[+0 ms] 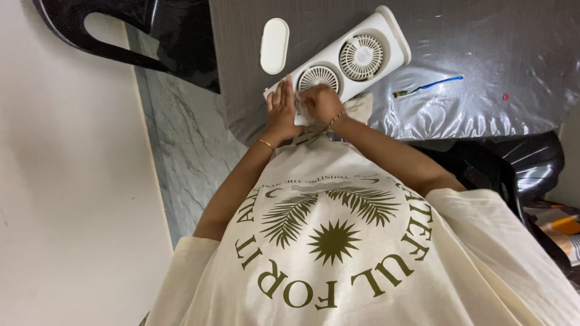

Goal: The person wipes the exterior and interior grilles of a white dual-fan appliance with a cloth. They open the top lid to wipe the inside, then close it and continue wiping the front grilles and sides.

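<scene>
A white tabletop fan (362, 57) with two round grilles lies flat on the grey table (483, 36). My left hand (281, 111) rests flat on the fan's near end, fingers straight, a gold bangle on the wrist. Beside it, my right hand (323, 102) is closed on a small white cloth (300, 107) and presses it against the fan by the nearer grille. A beige cloth (364, 106) sticks out from under my right wrist.
A white oval cover (274, 45) lies left of the fan. A blue toothbrush (429, 86) and a tiny red bit (505, 96) lie on the table's shiny plastic sheet. Black chairs stand at the upper left (121, 36) and right (525, 163). Marble floor (187, 151) is on the left.
</scene>
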